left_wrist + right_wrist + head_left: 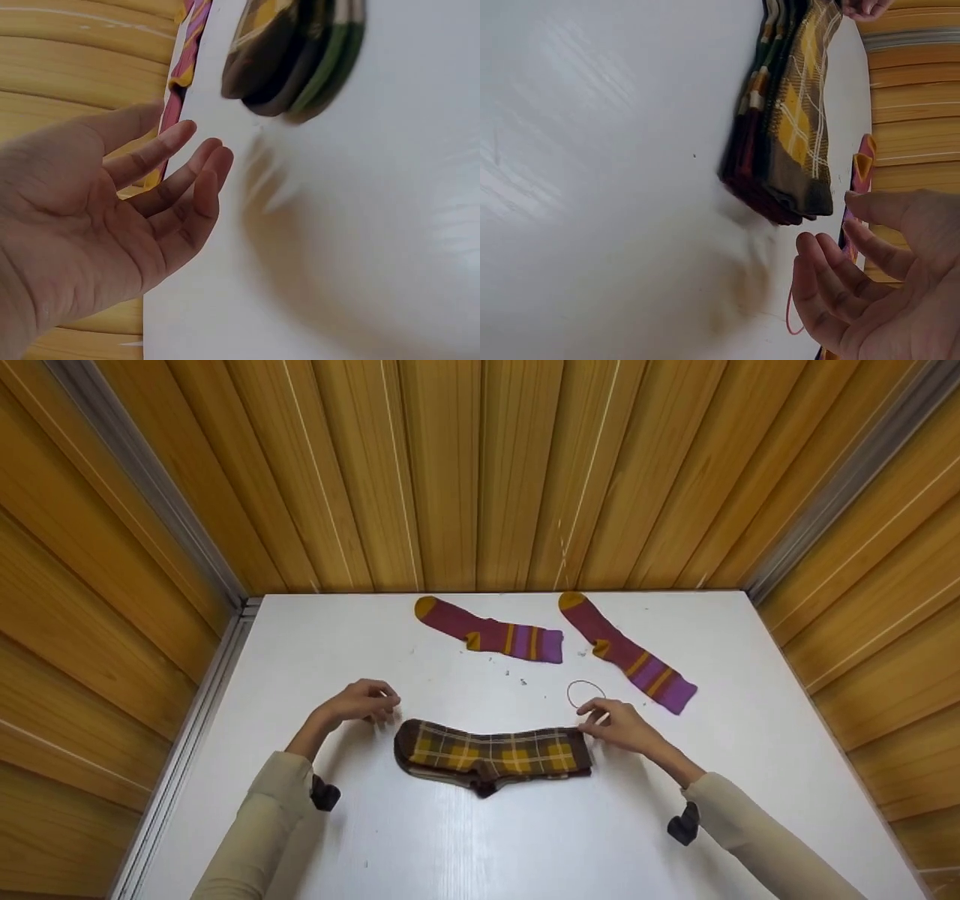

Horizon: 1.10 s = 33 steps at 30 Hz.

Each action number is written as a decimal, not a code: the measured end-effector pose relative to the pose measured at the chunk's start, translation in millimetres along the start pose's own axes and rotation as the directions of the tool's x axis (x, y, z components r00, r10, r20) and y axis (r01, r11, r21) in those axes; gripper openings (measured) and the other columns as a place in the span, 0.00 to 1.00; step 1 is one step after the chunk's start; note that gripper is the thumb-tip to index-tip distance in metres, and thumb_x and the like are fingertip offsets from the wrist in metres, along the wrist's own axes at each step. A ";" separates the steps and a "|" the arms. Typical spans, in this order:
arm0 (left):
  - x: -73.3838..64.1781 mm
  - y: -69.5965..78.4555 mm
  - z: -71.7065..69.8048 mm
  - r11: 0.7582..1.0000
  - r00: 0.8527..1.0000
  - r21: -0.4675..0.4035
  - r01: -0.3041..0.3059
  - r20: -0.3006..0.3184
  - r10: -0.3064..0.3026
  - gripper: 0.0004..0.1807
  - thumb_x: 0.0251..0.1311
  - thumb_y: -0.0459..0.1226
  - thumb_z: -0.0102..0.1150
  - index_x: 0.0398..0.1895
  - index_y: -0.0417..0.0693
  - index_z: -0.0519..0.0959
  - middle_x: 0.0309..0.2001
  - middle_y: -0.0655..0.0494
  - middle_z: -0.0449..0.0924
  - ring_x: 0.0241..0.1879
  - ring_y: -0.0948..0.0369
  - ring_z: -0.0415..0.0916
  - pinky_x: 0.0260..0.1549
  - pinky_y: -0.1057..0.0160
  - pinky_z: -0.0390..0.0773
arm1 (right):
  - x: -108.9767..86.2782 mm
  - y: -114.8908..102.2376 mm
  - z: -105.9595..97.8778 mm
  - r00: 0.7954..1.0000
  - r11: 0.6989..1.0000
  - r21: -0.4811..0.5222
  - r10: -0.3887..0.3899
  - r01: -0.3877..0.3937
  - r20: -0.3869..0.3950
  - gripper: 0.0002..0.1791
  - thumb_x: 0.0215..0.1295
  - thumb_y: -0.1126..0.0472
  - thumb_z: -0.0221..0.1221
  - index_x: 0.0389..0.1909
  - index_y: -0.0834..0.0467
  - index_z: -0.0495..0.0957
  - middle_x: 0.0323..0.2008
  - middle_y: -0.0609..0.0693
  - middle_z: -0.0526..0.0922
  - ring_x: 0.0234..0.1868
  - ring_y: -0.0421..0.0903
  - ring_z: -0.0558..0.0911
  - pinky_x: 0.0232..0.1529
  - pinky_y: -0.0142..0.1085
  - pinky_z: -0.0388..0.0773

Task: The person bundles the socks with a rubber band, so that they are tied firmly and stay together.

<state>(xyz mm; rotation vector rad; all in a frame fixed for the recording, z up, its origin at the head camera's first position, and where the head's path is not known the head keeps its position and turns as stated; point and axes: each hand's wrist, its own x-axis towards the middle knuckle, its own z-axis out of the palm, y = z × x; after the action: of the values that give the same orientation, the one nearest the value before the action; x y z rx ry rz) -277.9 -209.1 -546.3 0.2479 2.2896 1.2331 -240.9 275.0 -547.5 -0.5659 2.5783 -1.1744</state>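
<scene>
A stack of folded-flat socks lies on the white table, a brown and yellow plaid sock [491,750] on top with green and dark red layers beneath. Off the toe end is my left hand [364,701], apart from the stack, its fingers loosely bent and holding nothing. My right hand [619,724] hovers by the cuff end; in the right wrist view its loosely curved fingers [829,262] show a small gap to the cuff. A thin reddish rubber band [568,694] lies just beyond the right fingertips; whether they touch it I cannot tell.
Two maroon socks with mustard toes and purple striped cuffs lie toward the back, one left [487,634] and one right [630,656]. Small dark specks dot the white table [450,847]. Wood-panelled walls [442,472] enclose its back and sides.
</scene>
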 end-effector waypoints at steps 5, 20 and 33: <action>29.6 10.7 -8.6 0.997 0.995 -0.061 0.040 -0.094 -0.045 0.18 0.74 0.40 0.55 0.55 0.32 0.78 0.49 0.35 0.83 0.44 0.48 0.85 0.42 0.57 0.84 | 23.5 -0.2 -8.0 0.997 0.997 0.047 0.069 -0.067 -0.035 0.15 0.70 0.65 0.62 0.51 0.72 0.79 0.38 0.69 0.86 0.34 0.59 0.88 0.27 0.27 0.79; 149.3 30.2 0.0 0.938 0.896 -0.347 0.001 -0.417 -0.155 0.27 0.73 0.36 0.53 0.73 0.38 0.66 0.75 0.36 0.61 0.69 0.45 0.67 0.63 0.49 0.77 | 104.7 21.3 -9.4 0.903 0.930 0.278 0.318 -0.239 -0.287 0.19 0.71 0.69 0.57 0.59 0.76 0.75 0.44 0.70 0.84 0.37 0.51 0.89 0.40 0.37 0.87; 178.3 29.9 15.1 0.965 0.864 -0.251 0.078 -0.466 -0.191 0.30 0.72 0.41 0.56 0.74 0.42 0.68 0.79 0.41 0.52 0.78 0.42 0.46 0.77 0.45 0.50 | 146.8 19.8 19.1 0.854 0.922 -0.035 0.343 -0.387 -0.392 0.23 0.59 0.64 0.72 0.49 0.75 0.79 0.38 0.65 0.85 0.31 0.47 0.79 0.31 0.34 0.78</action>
<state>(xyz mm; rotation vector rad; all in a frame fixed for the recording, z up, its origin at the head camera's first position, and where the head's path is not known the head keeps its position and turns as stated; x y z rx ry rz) -423.4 -111.1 -592.5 -0.3451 2.4880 1.6044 -369.4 208.8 -584.6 0.1617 2.9068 -1.0930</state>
